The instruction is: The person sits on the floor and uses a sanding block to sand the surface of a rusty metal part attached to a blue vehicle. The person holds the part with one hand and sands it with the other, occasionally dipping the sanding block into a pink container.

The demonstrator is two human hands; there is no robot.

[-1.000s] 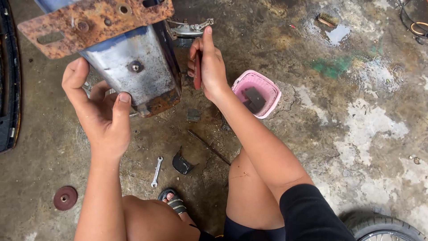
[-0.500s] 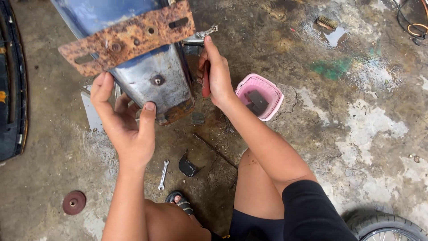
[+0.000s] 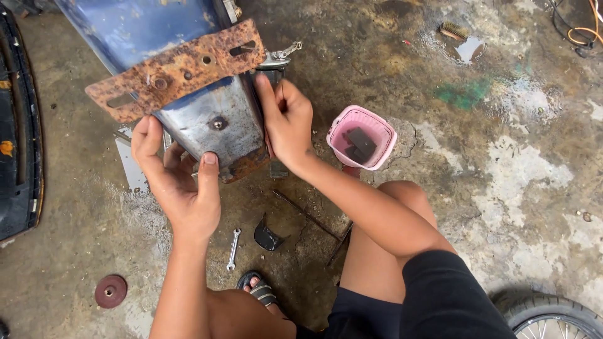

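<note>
Now your left hand (image 3: 182, 188) has shifted to cup the rusty metal fender (image 3: 213, 125) at its lower edge; your right hand (image 3: 286, 122) still braces its side, fingers flat, clasping nothing visible.

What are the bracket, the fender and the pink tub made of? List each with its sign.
Bracket: steel, likely; bare, flaking orange rust all over.
Fender, gripped by the left hand: sheet metal, probably; blue paint worn to grey, rust along the lower edge.
Pink tub: plastic, apparently; smooth, evenly coloured ribbed wall.

We see a rusty, rough metal bracket (image 3: 179, 69) on a dull grey metal fender (image 3: 213, 125), a glossy pink plastic cup (image 3: 362, 136), and rough stained concrete floor (image 3: 502, 188).
</note>
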